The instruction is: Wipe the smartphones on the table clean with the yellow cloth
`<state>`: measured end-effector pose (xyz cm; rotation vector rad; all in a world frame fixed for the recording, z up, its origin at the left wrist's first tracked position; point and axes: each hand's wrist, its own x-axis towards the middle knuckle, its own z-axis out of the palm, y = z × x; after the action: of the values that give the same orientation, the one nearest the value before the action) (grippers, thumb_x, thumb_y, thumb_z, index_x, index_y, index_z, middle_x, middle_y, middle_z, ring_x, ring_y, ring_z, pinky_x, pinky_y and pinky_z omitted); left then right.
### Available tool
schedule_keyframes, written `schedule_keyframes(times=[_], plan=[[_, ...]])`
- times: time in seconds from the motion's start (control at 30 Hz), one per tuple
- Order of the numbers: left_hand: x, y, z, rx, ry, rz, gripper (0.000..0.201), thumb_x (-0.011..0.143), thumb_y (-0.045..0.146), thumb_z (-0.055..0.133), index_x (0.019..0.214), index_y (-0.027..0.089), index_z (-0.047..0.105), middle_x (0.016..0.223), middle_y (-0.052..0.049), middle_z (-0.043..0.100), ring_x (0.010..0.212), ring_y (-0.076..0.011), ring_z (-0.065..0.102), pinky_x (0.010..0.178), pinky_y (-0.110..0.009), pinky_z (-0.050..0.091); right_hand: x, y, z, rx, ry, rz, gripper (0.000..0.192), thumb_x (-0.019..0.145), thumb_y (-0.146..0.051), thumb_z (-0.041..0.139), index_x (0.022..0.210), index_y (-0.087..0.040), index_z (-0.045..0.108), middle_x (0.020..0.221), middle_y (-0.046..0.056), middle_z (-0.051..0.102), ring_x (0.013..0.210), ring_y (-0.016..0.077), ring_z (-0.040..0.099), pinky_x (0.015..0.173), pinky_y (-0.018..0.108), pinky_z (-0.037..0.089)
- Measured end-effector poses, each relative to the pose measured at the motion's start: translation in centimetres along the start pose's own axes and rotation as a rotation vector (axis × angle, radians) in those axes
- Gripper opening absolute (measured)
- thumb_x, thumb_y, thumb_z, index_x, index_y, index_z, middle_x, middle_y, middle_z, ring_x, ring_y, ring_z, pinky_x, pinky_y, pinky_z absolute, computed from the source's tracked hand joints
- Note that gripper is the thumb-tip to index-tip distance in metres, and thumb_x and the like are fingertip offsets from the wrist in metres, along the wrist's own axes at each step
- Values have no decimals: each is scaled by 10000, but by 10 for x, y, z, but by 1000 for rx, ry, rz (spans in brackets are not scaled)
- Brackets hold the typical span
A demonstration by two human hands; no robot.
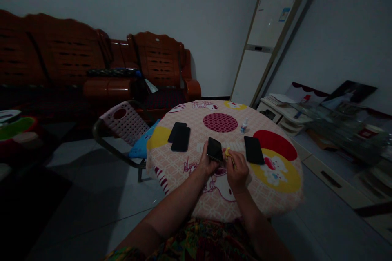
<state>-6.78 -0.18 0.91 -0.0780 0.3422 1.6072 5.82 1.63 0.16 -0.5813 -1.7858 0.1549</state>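
Note:
My left hand (208,162) is closed around a dark smartphone (214,149), held tilted over the round table. Just right of the phone, my right hand (238,170) pinches a small yellow cloth (227,153), whose edge shows between the fingers. The cloth is close to the phone's side; whether they touch I cannot tell. A black phone-like slab (254,150) lies flat to the right of my right hand. On the left, another black slab (181,139) partly overlaps a similar dark one (177,131). A small white bottle with a blue label (244,125) stands upright beyond my right hand.
A patterned cloth (196,120) covers the round table. At its left stands a chair (124,120) with a blue cushion (143,142). Wooden sofas (159,55) line the back wall. A tall white cabinet-like unit (260,36) and a cluttered glass-topped stand (333,116) are at right.

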Motion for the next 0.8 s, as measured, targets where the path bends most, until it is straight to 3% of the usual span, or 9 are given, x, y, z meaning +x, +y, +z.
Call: schedule_keyframes(times=[0.23,0.8], plan=[[-2,0,0,20,-25,-77,715,897,661,340,953,10,629,822,-174,677,746,-221,669,692,-318,556,-9,-25,0,42,-49,-116,250,882,-98,537,1086,-165,665,962,110,650,927,197,623,827,365,563],[-1,2,4,13,-2,-15,702,882,648,411,1112,8,586,908,-177,679,815,-233,664,743,-355,555,-9,-24,-1,25,-75,-2,236,902,-126,504,1060,-167,674,951,109,654,937,197,619,835,358,552]])
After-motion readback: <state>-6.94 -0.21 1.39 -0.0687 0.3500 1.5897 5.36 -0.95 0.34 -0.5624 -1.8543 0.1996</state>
